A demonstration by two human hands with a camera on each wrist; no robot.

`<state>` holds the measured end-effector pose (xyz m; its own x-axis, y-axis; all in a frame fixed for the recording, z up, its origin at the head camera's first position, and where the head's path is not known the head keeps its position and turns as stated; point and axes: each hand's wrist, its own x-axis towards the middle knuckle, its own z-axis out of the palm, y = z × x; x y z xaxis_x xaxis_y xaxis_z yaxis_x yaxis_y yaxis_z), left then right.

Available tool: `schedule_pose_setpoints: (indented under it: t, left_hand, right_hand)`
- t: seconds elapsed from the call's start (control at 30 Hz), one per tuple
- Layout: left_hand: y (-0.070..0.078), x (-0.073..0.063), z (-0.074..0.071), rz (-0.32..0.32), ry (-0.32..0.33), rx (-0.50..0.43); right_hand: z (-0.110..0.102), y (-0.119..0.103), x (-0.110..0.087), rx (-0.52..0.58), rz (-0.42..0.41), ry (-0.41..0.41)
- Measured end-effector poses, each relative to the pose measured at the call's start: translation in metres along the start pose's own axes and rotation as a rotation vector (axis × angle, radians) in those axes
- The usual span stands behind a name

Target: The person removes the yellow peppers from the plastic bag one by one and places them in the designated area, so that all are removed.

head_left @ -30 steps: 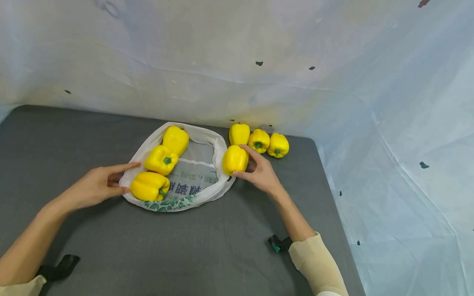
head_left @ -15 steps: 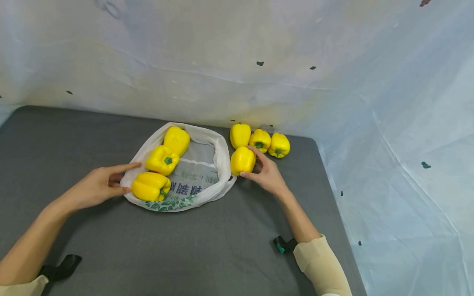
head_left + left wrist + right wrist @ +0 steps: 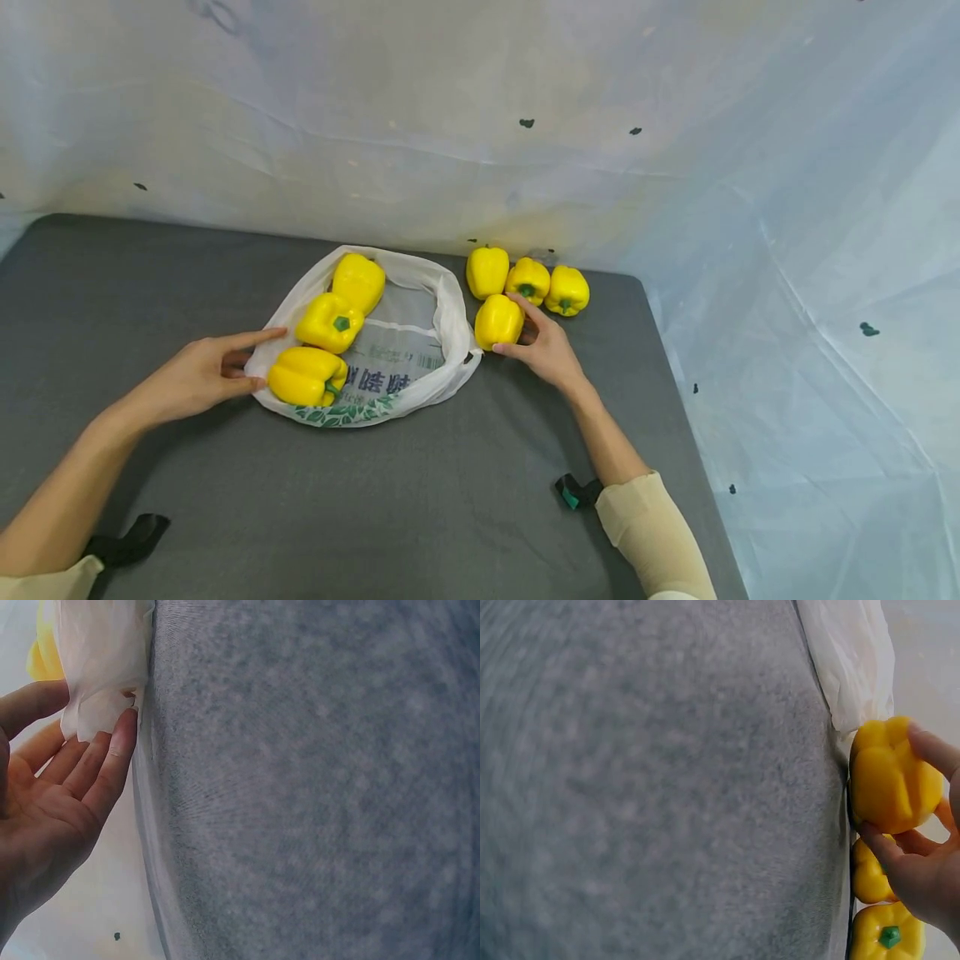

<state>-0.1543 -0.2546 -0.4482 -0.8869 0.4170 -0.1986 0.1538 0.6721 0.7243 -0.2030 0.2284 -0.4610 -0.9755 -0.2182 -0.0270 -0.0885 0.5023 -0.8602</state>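
My right hand (image 3: pixel 551 350) holds a yellow bell pepper (image 3: pixel 498 322) between thumb and fingers, close over the table beside the bag's right rim. The right wrist view shows the fingers spread around this pepper (image 3: pixel 894 784). A white plastic bag (image 3: pixel 453 312) lies with its mouth wide and its rim rolled down. Inside it, along the left side, are three yellow bell peppers (image 3: pixel 306 375). At the bag's left edge rests my left hand (image 3: pixel 187 377), its fingers extended and apart. In the left wrist view, the fingertips (image 3: pixel 126 727) touch the bag's outer wall.
Behind the right hand, three more yellow bell peppers (image 3: pixel 527 279) stand in a row by the back edge of the grey table (image 3: pixel 360 508). Pale plastic sheeting (image 3: pixel 420 108) rises behind the table and along its right side.
My right hand has moved the bell pepper rightward, from overlapping the bag's right rim to the spot beside it, in front of the back row. The left hand stays at the bag's edge.
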Motion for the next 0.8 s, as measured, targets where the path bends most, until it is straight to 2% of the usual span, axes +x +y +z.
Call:
schedule_pose_setpoints:
  t: [0.2,0.27,0.43,0.5,0.8]
  left_hand:
    - [0.001,0.0,0.0,-0.007,-0.001,-0.001]
    - [0.001,0.001,0.0,-0.008,-0.003,-0.003]
    - [0.0,0.002,0.0,-0.012,-0.01,-0.011]
    - [0.001,0.002,0.0,-0.015,-0.011,-0.011]
    - [0.001,0.002,0.001,-0.015,-0.014,-0.012]
  right_hand:
    - [0.001,0.006,0.005,-0.008,0.031,-0.003]
    - [0.001,-0.004,0.002,0.001,0.039,-0.005]
    - [0.007,-0.002,0.003,0.006,0.015,0.037]
    - [0.01,0.009,0.007,-0.006,0.005,0.059]
    - [0.013,0.004,0.006,-0.021,-0.028,0.073]
